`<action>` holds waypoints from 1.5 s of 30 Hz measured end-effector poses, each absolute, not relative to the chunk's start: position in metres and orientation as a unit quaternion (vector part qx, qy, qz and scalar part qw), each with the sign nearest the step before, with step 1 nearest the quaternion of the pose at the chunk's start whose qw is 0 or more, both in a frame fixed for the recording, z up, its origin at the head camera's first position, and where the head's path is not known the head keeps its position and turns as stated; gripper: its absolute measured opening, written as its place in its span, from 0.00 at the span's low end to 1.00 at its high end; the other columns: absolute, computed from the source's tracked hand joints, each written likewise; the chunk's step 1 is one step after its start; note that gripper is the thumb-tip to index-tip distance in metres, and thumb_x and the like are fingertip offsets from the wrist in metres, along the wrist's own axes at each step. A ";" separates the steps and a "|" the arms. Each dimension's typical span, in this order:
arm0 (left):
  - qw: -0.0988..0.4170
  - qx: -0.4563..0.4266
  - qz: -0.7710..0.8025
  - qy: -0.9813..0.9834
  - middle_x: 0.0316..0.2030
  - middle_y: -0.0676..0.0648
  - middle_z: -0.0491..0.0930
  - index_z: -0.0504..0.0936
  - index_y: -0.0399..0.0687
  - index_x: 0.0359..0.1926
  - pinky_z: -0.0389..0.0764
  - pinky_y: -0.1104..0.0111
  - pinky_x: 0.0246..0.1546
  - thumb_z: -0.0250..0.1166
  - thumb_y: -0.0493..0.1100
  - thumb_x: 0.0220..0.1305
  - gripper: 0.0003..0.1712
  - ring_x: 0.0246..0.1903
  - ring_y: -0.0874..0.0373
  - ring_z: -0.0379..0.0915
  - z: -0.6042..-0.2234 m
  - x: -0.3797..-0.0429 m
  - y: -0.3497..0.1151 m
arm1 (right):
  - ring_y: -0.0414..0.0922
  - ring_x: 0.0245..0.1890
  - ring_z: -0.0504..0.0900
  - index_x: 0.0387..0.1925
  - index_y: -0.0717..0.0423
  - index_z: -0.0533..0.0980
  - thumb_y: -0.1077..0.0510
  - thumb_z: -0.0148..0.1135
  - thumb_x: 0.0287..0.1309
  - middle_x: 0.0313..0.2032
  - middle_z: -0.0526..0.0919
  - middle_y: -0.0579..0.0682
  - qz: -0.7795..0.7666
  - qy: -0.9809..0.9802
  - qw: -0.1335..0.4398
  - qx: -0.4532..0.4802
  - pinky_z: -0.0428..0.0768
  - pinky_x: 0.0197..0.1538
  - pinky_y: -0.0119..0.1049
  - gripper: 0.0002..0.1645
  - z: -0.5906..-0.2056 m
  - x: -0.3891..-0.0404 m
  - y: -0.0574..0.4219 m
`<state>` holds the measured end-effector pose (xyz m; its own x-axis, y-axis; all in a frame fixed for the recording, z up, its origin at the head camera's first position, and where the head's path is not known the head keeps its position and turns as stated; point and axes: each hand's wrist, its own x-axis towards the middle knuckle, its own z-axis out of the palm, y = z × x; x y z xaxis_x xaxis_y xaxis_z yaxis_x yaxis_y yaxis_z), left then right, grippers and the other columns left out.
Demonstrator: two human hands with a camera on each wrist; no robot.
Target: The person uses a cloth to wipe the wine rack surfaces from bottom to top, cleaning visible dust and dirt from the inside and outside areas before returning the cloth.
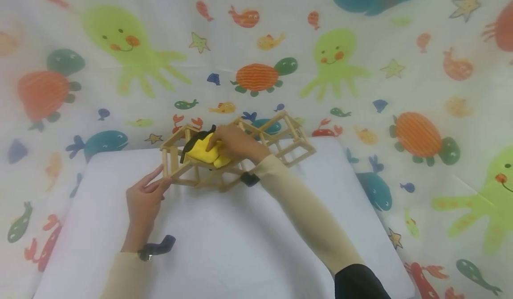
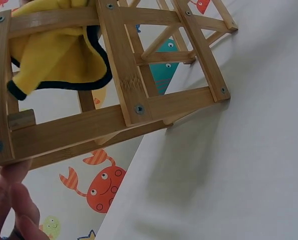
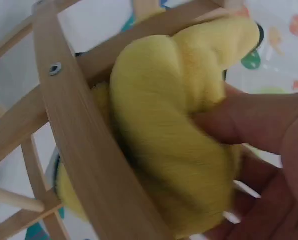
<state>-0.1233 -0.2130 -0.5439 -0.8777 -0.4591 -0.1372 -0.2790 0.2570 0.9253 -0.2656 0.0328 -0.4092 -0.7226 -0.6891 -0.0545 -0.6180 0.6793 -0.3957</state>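
Nearest the person, two cream sleeves (image 1: 312,214) come in over the bare near part of a white table (image 1: 240,245), a black band (image 1: 158,247) round the left wrist. The left hand (image 1: 145,201) is partly closed, its thumb and fingers pinching the left end of a wooden rack (image 2: 123,75), fingertips tucked beneath the lower bar. Further out, the right hand (image 1: 236,143) reaches across to the rack, thumb on one side and fingers on the other, closed on a bunched yellow cloth (image 1: 202,151) with dark edging. The cloth sits at the rack's left section; part of it bulges up by the right thumb, while another part hangs inside the frame behind a slat. The rack, slats fixed with round metal heads, stretches away to the right over the table's far side and casts a shadow there; I can't tell whether it bears on the tabletop. Behind everything hangs a white sheet (image 1: 292,31) printed with sea creatures, an orange-shelled turtle (image 1: 256,77) just above the rack and green octopuses (image 1: 336,51) higher up.
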 end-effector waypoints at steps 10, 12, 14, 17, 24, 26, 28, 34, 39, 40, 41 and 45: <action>0.083 0.229 -0.569 -0.785 0.58 0.49 0.87 0.76 0.71 0.73 0.76 0.75 0.29 0.72 0.68 0.63 0.39 0.33 0.66 0.80 -0.547 -0.122 -0.213 | 0.45 0.58 0.82 0.54 0.45 0.89 0.68 0.68 0.65 0.56 0.89 0.45 -0.136 0.927 0.036 -0.347 0.78 0.70 0.40 0.21 -0.426 -0.261 0.027; 0.083 0.227 -0.566 -0.788 0.59 0.48 0.87 0.75 0.71 0.74 0.76 0.75 0.30 0.71 0.68 0.63 0.39 0.34 0.66 0.80 -0.548 -0.123 -0.213 | 0.46 0.61 0.82 0.52 0.45 0.89 0.71 0.68 0.61 0.56 0.89 0.45 -0.145 0.920 0.057 -0.359 0.77 0.72 0.42 0.24 -0.420 -0.261 0.029; 0.082 0.226 -0.565 -0.789 0.59 0.48 0.87 0.75 0.72 0.74 0.76 0.75 0.31 0.70 0.69 0.63 0.39 0.34 0.66 0.80 -0.549 -0.123 -0.214 | 0.46 0.62 0.82 0.52 0.43 0.89 0.72 0.67 0.59 0.57 0.89 0.44 -0.164 0.918 0.061 -0.355 0.77 0.72 0.42 0.26 -0.410 -0.262 0.032; 0.087 0.222 -0.568 -0.788 0.58 0.49 0.88 0.76 0.71 0.73 0.77 0.75 0.31 0.71 0.68 0.63 0.39 0.34 0.65 0.80 -0.549 -0.122 -0.214 | 0.45 0.60 0.82 0.52 0.41 0.89 0.71 0.65 0.61 0.57 0.90 0.43 -0.222 0.919 0.019 -0.326 0.76 0.69 0.40 0.27 -0.398 -0.264 0.041; 0.093 0.214 -0.576 -0.784 0.57 0.49 0.88 0.77 0.70 0.73 0.77 0.75 0.31 0.72 0.67 0.63 0.38 0.37 0.68 0.82 -0.550 -0.122 -0.213 | 0.50 0.46 0.87 0.47 0.48 0.91 0.72 0.62 0.59 0.49 0.93 0.49 -0.333 0.881 -0.180 -0.285 0.82 0.52 0.41 0.23 -0.387 -0.277 0.067; 0.090 0.215 -0.576 -0.783 0.58 0.48 0.88 0.77 0.71 0.73 0.78 0.75 0.31 0.71 0.67 0.63 0.38 0.38 0.69 0.83 -0.551 -0.122 -0.214 | 0.51 0.46 0.87 0.46 0.50 0.91 0.73 0.61 0.57 0.49 0.93 0.49 -0.338 0.878 -0.211 -0.263 0.82 0.52 0.42 0.24 -0.385 -0.280 0.075; 0.088 0.219 -0.574 -0.784 0.58 0.48 0.88 0.77 0.72 0.73 0.78 0.76 0.32 0.71 0.68 0.63 0.38 0.38 0.68 0.83 -0.551 -0.122 -0.214 | 0.53 0.46 0.87 0.47 0.50 0.91 0.73 0.60 0.56 0.49 0.93 0.50 -0.342 0.885 -0.204 -0.240 0.81 0.53 0.45 0.24 -0.385 -0.282 0.083; 0.089 0.221 -0.573 -0.784 0.58 0.48 0.88 0.77 0.74 0.72 0.78 0.75 0.31 0.71 0.69 0.62 0.37 0.39 0.65 0.84 -0.549 -0.122 -0.215 | 0.49 0.54 0.84 0.46 0.44 0.91 0.65 0.62 0.61 0.54 0.91 0.46 -0.316 0.920 -0.077 -0.217 0.79 0.61 0.45 0.20 -0.389 -0.278 0.102; 0.091 0.213 -0.569 -0.789 0.59 0.47 0.87 0.77 0.73 0.72 0.77 0.75 0.31 0.71 0.70 0.62 0.38 0.39 0.67 0.84 -0.548 -0.123 -0.217 | 0.44 0.49 0.82 0.43 0.38 0.90 0.61 0.63 0.57 0.53 0.91 0.42 -0.374 0.903 -0.069 -0.201 0.83 0.48 0.40 0.19 -0.391 -0.273 0.116; 0.092 0.213 -0.567 -0.790 0.59 0.47 0.87 0.77 0.73 0.72 0.77 0.75 0.31 0.71 0.70 0.62 0.38 0.39 0.67 0.84 -0.548 -0.124 -0.217 | 0.46 0.48 0.83 0.44 0.40 0.90 0.62 0.63 0.56 0.53 0.91 0.44 -0.390 0.895 -0.091 -0.197 0.84 0.47 0.42 0.19 -0.392 -0.273 0.118; 0.092 0.213 -0.567 -0.790 0.59 0.47 0.87 0.77 0.73 0.72 0.77 0.75 0.31 0.71 0.70 0.62 0.38 0.39 0.68 0.84 -0.548 -0.124 -0.217 | 0.47 0.50 0.83 0.46 0.43 0.90 0.63 0.62 0.56 0.53 0.91 0.46 -0.407 0.885 -0.116 -0.194 0.84 0.50 0.43 0.21 -0.394 -0.274 0.119; 0.093 0.216 -0.569 -0.788 0.59 0.47 0.87 0.77 0.72 0.72 0.77 0.75 0.31 0.71 0.70 0.62 0.39 0.38 0.69 0.84 -0.549 -0.125 -0.217 | 0.50 0.59 0.83 0.54 0.48 0.88 0.65 0.59 0.58 0.56 0.90 0.51 -0.406 0.881 -0.173 -0.170 0.81 0.63 0.45 0.25 -0.411 -0.275 0.121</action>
<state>-0.1250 -0.2170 -0.5490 -0.8891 -0.4466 -0.0998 -0.2356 0.2597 0.9365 -0.2751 0.1213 -0.4105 -0.8828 -0.1591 0.4420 -0.4394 0.6123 -0.6573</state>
